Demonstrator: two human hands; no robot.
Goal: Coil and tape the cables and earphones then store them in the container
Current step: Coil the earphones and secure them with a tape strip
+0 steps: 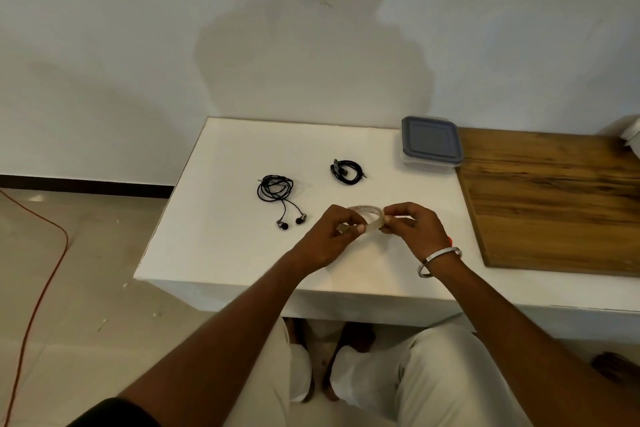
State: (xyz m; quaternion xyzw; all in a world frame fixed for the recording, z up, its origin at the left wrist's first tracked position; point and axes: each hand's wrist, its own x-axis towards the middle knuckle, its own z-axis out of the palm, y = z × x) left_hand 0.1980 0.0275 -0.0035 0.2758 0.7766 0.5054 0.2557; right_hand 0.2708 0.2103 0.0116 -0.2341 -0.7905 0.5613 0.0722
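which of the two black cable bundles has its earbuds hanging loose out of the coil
The earphones on the left: two earbuds trail out toward the table's near edge. The smaller cable coil, nearer the lidded container, is wound tight with nothing trailing.

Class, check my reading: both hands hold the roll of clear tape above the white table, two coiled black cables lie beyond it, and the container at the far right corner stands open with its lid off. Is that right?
Not quite. The head view shows the container closed, its grey lid on. The rest stands: the left hand and right hand hold the tape roll, with the earphones and the cable coil lying beyond on the table.
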